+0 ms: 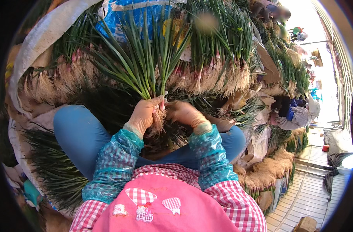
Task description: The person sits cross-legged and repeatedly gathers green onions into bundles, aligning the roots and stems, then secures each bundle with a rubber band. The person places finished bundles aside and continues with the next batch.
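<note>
My left hand (143, 115), in a thin glove, is closed around the lower stems of a bunch of green onion plants (144, 75). Their long leaves fan out away from me, and pale roots (158, 119) hang beneath my fingers. Just right of the roots is my right hand (183, 113), also gloved and blurred by motion; whether its fingers hold anything cannot be made out. Dark leaves and loose stalks lie under both hands, between my bent legs. Clear teal plastic sleeves cover my forearms.
Rows of rooted onion plants (220, 69) lie beyond my hands, with a blue printed sack (127, 17) among them. More leaves (57, 168) lie at left. Root bundles (269, 168) are stacked at right, near a tiled floor (304, 185). A co-worker (298, 116) sits at right; other people are farther off.
</note>
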`<state>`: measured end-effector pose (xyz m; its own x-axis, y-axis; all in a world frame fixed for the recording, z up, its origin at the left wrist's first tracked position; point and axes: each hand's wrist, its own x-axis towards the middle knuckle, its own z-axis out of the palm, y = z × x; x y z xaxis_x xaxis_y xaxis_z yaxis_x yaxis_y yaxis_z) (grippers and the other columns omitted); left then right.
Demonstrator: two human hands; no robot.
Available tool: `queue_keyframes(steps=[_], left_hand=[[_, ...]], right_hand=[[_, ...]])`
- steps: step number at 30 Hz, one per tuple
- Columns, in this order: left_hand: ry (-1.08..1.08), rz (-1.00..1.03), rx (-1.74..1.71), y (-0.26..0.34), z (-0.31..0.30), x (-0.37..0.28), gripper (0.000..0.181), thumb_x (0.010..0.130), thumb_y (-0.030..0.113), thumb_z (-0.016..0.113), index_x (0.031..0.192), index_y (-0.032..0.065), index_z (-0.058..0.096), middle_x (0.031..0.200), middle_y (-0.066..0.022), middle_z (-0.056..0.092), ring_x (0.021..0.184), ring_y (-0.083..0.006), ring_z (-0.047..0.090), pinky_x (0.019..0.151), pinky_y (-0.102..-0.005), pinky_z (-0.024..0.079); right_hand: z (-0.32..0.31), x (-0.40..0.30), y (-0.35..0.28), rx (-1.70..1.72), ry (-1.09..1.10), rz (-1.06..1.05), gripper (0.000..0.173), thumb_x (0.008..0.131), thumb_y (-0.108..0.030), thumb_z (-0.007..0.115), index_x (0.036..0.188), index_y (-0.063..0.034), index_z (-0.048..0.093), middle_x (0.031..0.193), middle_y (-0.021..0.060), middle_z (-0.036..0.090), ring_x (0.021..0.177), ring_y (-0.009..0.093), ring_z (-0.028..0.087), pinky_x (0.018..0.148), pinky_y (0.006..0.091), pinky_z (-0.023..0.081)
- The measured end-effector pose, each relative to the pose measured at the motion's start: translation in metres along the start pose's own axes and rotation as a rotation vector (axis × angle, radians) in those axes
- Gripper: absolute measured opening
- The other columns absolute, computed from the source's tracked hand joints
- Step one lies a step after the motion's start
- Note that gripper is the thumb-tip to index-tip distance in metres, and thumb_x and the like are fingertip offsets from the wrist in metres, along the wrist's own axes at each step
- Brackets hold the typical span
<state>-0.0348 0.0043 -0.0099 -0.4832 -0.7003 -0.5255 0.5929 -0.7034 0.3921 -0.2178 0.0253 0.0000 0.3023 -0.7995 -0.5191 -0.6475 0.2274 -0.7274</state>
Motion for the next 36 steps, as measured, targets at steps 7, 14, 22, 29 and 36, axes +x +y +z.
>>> queue_keyframes(steps=[7,14,22,29,36], left_hand=[[0.202,-0.006,0.158,-0.002,-0.004,-0.001,0.017,0.088,0.012,0.060,0.077,-0.0009,0.063,0.068,-0.0051,0.058,0.054,-0.0115,0.049,0.053,-0.0220,0.040],[0.177,0.188,0.269,0.003,-0.002,-0.011,0.016,0.087,0.014,0.061,0.078,0.0006,0.063,0.066,-0.0019,0.056,0.057,-0.0103,0.049,0.054,-0.0240,0.038],[0.162,0.137,0.308,-0.007,-0.007,-0.006,0.016,0.083,0.000,0.061,0.099,-0.0025,0.060,0.085,-0.0037,0.061,0.071,-0.0126,0.057,0.073,-0.0272,0.052],[0.215,0.249,0.309,0.000,0.015,-0.025,0.011,0.084,0.002,0.060,0.093,-0.0034,0.063,0.077,-0.0026,0.060,0.062,-0.0121,0.055,0.065,-0.0261,0.050],[0.177,0.189,0.192,-0.009,0.008,-0.014,0.016,0.087,0.006,0.060,0.098,-0.0039,0.064,0.073,-0.0028,0.059,0.054,-0.0084,0.047,0.054,-0.0226,0.043]], right_hand=[[-0.004,0.055,-0.053,-0.134,0.734,-0.081,0.045,0.091,-0.042,0.050,0.090,0.0022,0.061,0.078,0.0252,0.061,0.076,0.044,0.058,0.070,0.0464,0.046],[0.023,0.045,-0.040,0.674,0.709,0.038,0.044,0.091,-0.039,0.055,0.086,0.0042,0.061,0.061,0.0007,0.054,0.053,0.012,0.049,0.049,0.0282,0.040],[-0.009,0.051,-0.054,0.554,0.335,0.148,0.033,0.088,-0.025,0.061,0.103,0.0041,0.058,0.066,0.0062,0.059,0.052,0.013,0.052,0.048,0.0280,0.042],[0.014,0.042,-0.054,0.578,0.500,0.187,0.020,0.090,-0.015,0.053,0.093,0.0048,0.055,0.061,0.0075,0.059,0.043,0.013,0.050,0.041,0.0248,0.040],[0.012,0.053,-0.003,0.971,0.686,0.204,0.019,0.090,-0.009,0.043,0.092,0.0001,0.060,0.062,0.0046,0.059,0.043,0.013,0.046,0.041,0.0229,0.037]])
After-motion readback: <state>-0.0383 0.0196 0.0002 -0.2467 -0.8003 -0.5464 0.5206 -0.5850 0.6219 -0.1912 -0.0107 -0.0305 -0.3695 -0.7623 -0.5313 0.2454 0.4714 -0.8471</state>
